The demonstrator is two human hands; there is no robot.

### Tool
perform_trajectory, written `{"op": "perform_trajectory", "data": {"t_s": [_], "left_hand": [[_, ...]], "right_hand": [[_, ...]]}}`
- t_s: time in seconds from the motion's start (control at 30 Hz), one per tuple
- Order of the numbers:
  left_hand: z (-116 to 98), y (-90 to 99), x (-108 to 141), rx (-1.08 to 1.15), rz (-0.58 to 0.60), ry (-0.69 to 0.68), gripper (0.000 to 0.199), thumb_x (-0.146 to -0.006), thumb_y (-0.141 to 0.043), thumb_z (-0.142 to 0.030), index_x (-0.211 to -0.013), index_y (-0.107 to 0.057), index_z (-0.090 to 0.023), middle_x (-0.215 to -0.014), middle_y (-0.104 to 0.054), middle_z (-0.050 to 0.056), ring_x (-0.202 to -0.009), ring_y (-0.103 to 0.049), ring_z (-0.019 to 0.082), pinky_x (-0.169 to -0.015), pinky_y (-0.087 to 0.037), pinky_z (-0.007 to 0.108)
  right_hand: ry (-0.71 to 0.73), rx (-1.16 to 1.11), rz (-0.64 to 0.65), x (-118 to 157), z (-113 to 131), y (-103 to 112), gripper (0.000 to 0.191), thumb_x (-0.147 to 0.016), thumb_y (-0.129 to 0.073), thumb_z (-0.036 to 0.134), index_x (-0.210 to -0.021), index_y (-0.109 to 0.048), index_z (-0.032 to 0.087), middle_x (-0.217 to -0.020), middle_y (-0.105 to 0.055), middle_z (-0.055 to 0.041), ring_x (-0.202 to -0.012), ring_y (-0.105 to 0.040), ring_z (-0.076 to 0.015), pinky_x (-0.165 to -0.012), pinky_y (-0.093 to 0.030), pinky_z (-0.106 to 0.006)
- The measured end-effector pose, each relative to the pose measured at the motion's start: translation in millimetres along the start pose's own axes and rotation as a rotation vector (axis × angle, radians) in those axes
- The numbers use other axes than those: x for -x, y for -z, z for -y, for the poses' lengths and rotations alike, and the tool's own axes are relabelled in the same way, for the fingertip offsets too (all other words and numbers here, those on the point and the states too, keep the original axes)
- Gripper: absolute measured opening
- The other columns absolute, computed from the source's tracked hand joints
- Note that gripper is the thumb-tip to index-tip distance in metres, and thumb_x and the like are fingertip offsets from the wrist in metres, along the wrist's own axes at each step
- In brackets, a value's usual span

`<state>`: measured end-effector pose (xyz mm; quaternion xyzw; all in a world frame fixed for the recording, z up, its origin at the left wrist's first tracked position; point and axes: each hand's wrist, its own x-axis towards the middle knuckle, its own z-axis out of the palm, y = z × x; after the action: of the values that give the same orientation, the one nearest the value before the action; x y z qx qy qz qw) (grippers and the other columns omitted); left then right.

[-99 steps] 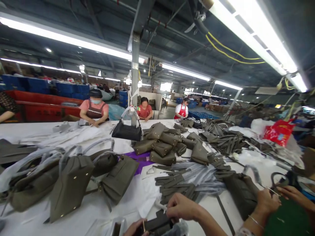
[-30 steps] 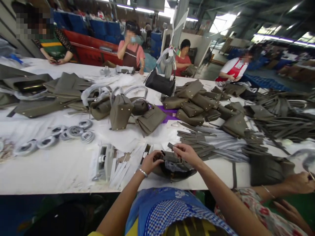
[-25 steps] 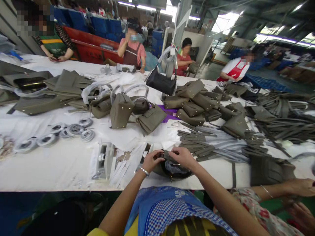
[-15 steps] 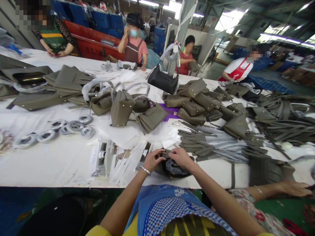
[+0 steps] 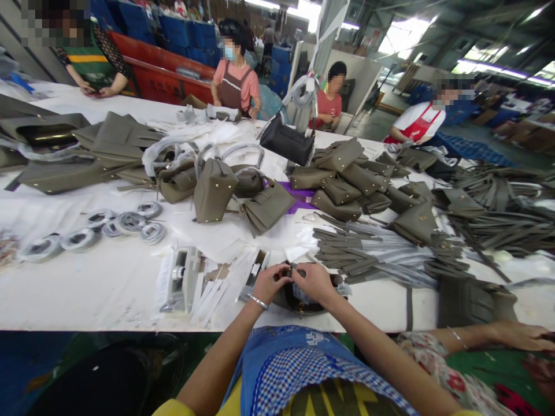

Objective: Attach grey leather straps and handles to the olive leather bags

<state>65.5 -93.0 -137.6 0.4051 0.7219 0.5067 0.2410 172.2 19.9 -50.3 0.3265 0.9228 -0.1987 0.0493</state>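
Observation:
Close to the table's front edge lies an olive-grey handbag (image 5: 284, 300), its mouth open toward me and clear plastic wrapping inside it. My left hand (image 5: 267, 283) pinches a small dark piece at the bag's far rim, thumb against fingers; a silver bangle is on that wrist. Right beside it, my right hand (image 5: 315, 283) is closed at the same spot, its fingertips almost meeting the left ones. What exactly the fingertips grip is small and partly covered. A gold-coloured fitting shows on the bag's near side.
Loose olive straps (image 5: 359, 254) lie to the right, with piled handbags (image 5: 342, 173) behind. A white dispenser-like holder (image 5: 184, 280) and rolled coils (image 5: 130, 222) lie left. A co-worker's hand (image 5: 520, 336) rests near another olive piece (image 5: 472, 303) at right.
My right hand has shifted slightly left, closer to my left hand, over the bag's rim. Across the table, a co-worker in a brown apron has lowered a raised hand.

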Motion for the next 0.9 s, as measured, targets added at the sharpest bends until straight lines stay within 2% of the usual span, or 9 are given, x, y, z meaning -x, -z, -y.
{"op": "perform_trajectory", "data": {"t_s": [0.07,0.17,0.23,0.3,0.4,0.57,0.73,0.83,0.9], "left_hand": [[-1,-0.6,1,0.027,0.012,0.003,0.032,-0.073,-0.068,-0.038,-0.101,-0.068,-0.023,-0.082,-0.07,0.001,-0.07,-0.06,0.014,-0.072,-0.048,0.026],[-1,0.5,2,0.071,0.034,0.011,0.034,-0.07,-0.071,-0.037,-0.101,-0.068,-0.022,-0.083,-0.07,0.001,-0.071,-0.06,0.015,-0.073,-0.048,0.027],[-1,2.2,3,0.102,0.047,0.019,0.035,-0.069,-0.071,-0.037,-0.101,-0.068,-0.022,-0.084,-0.071,0.001,-0.07,-0.059,0.014,-0.072,-0.048,0.027],[0,4.3,2,0.129,0.055,0.025,0.034,-0.069,-0.071,-0.035,-0.1,-0.069,-0.021,-0.086,-0.071,0.002,-0.069,-0.058,0.014,-0.071,-0.048,0.026],[0,7.2,2,0.141,0.077,0.028,0.032,-0.069,-0.071,-0.034,-0.098,-0.069,-0.021,-0.084,-0.07,0.002,-0.069,-0.058,0.014,-0.071,-0.048,0.026],[-2,7.7,1,0.139,0.115,0.035,0.03,-0.069,-0.07,-0.032,-0.097,-0.07,-0.02,-0.072,-0.067,0.0,-0.067,-0.057,0.013,-0.069,-0.046,0.025],[-9,7.1,5,0.123,0.1,0.098,0.031,-0.07,-0.067,-0.033,-0.098,-0.07,-0.02,-0.079,-0.069,0.001,-0.071,-0.059,0.016,-0.073,-0.049,0.028],[-2,5.6,7,0.125,0.068,0.121,0.037,-0.07,-0.065,-0.033,-0.106,-0.067,-0.022,-0.096,-0.071,0.005,-0.08,-0.062,0.02,-0.082,-0.05,0.033],[11,1.5,2,0.146,0.058,0.121,0.039,-0.07,-0.065,-0.035,-0.106,-0.067,-0.024,-0.103,-0.07,0.006,-0.087,-0.064,0.023,-0.085,-0.051,0.034]], "right_hand": [[0.029,-0.154,0.107,-5,-6,4,0.027,-0.081,-0.048,0.032,-0.065,-0.065,0.017,-0.057,-0.06,-0.0018,-0.056,-0.049,-0.0129,-0.054,-0.027,-0.025],[-0.032,-0.358,0.299,-11,-17,10,0.026,-0.076,-0.049,0.027,-0.057,-0.062,0.015,-0.045,-0.048,0.0021,-0.046,-0.04,-0.0098,-0.048,-0.025,-0.025],[-0.094,-0.46,0.389,-13,-22,10,0.025,-0.075,-0.05,0.028,-0.058,-0.062,0.014,-0.044,-0.046,0.003,-0.043,-0.036,-0.0087,-0.045,-0.024,-0.024],[-0.112,-0.516,0.424,-14,-25,9,0.027,-0.076,-0.05,0.032,-0.062,-0.065,0.014,-0.046,-0.048,0.0028,-0.042,-0.035,-0.008,-0.044,-0.024,-0.023],[-0.067,-0.517,0.415,-14,-27,4,0.029,-0.078,-0.05,0.034,-0.068,-0.068,0.014,-0.05,-0.051,0.0022,-0.043,-0.035,-0.0076,-0.044,-0.025,-0.023],[0.009,-0.501,0.41,-19,-27,-3,0.026,-0.077,-0.05,0.03,-0.066,-0.067,0.014,-0.05,-0.05,0.0023,-0.046,-0.039,-0.0081,-0.046,-0.026,-0.022],[0.121,-0.329,0.333,-19,-17,-3,0.025,-0.078,-0.047,0.025,-0.062,-0.064,0.016,-0.055,-0.056,0.0006,-0.056,-0.049,-0.0117,-0.054,-0.031,-0.023],[0.12,-0.17,0.226,-11,-13,-4,0.028,-0.083,-0.042,0.03,-0.07,-0.065,0.018,-0.069,-0.066,-0.003,-0.068,-0.057,-0.0159,-0.061,-0.035,-0.025],[0.075,-0.088,0.065,-9,-15,-11,0.026,-0.084,-0.043,0.036,-0.088,-0.064,0.021,-0.082,-0.069,-0.0048,-0.079,-0.061,-0.0194,-0.067,-0.037,-0.027]]}}
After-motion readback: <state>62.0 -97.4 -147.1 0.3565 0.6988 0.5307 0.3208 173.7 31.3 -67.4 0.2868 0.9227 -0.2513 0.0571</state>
